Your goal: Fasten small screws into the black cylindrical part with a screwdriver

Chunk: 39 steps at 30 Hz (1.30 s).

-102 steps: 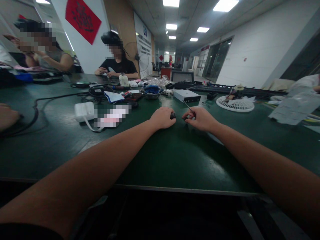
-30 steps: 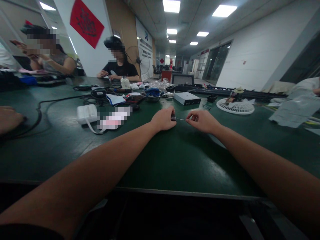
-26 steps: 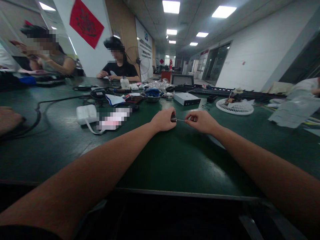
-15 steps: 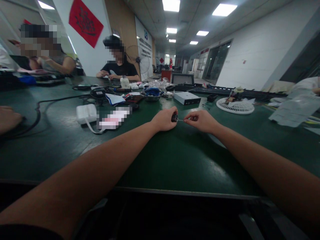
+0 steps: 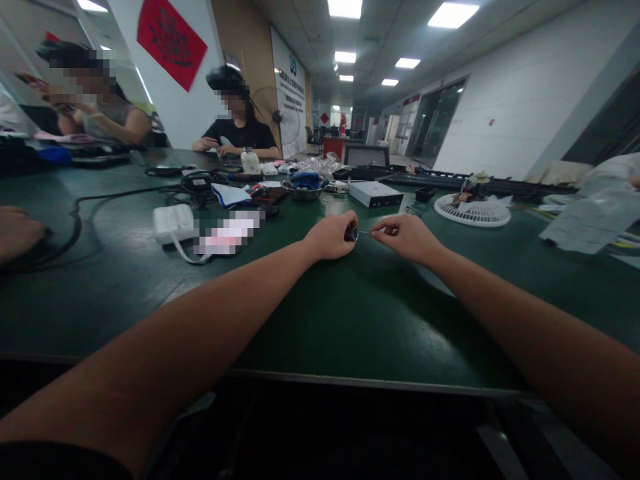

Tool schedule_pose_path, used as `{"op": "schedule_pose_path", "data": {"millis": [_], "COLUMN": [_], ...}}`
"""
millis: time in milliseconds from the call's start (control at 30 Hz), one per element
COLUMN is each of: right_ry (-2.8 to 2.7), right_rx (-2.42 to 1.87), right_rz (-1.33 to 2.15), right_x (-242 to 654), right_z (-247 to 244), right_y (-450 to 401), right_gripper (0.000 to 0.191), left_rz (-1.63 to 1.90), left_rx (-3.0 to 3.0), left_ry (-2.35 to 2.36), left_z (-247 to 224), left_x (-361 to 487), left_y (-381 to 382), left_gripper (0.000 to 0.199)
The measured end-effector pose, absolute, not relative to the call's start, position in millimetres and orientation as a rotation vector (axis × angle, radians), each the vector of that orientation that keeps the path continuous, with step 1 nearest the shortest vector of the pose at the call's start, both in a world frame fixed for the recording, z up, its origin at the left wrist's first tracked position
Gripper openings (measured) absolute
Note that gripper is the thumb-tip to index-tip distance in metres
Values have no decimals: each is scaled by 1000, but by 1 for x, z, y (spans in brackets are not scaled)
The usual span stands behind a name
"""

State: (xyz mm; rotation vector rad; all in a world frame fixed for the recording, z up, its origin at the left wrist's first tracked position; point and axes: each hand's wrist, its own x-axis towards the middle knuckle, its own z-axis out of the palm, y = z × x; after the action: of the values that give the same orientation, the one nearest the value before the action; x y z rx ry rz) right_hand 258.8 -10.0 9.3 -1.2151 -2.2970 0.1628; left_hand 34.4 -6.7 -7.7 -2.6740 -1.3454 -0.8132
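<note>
My left hand (image 5: 330, 237) rests on the green workbench (image 5: 345, 320), its fingers closed on a small black cylindrical part (image 5: 351, 233). Most of that part is hidden by my fingers. My right hand (image 5: 407, 238) pinches a thin metal pin (image 5: 367, 233) between finger and thumb. The pin lies nearly level, and its tip reaches the black part. I cannot tell whether it enters the part. Both forearms lie along the bench.
A white power adapter (image 5: 167, 224) with its cord and a pixelated item (image 5: 225, 233) lie left of my hands. Behind them are a white box (image 5: 375, 194), a steel bowl (image 5: 304, 189) and a round white fan guard (image 5: 473, 211). Co-workers sit at the far end and left.
Compared with the earliest frame, the pin has swung from pointing up-left to nearly level. Its tip now meets the black part, and both hands sit slightly further right.
</note>
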Motion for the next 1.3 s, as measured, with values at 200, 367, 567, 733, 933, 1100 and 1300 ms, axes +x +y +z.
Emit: {"op": "schedule_pose_path", "data": {"millis": [200,367,567,733,933,1100,1300], "right_ry": [-2380,-2311,-2395,-2307,-2381,-2307,-2306], "right_rx": [-1265,-1203,-1233,-1228,-1213,-1290,-1236], "right_rz": [202,159,174,99,211,108,350], "right_x": [260,260,261,260,261,261,263], "right_z": [9,10,11,12,10,11,6], "right_y": [-8,-9,-9,-11,-9,-8,-4], "right_gripper": [24,25,22,24,23,23,25], "left_rz": [-798,-831,-813,-809,-818,-821,-811], "left_rx": [-2693,-2700,-2697,-2703,-2698,-2713,-2714], "left_ry": [-1347,-1309,-1296,-1292,-1293,-1288,-1282], "left_z": [-7,-8,-9,-9,-9,-9,-8], "left_x": [35,35,35,35,35,35,35], "left_y": [-7,-7,-6,-6,-6,-6,-6], "left_gripper": [33,30,32,30,31,31,31]}}
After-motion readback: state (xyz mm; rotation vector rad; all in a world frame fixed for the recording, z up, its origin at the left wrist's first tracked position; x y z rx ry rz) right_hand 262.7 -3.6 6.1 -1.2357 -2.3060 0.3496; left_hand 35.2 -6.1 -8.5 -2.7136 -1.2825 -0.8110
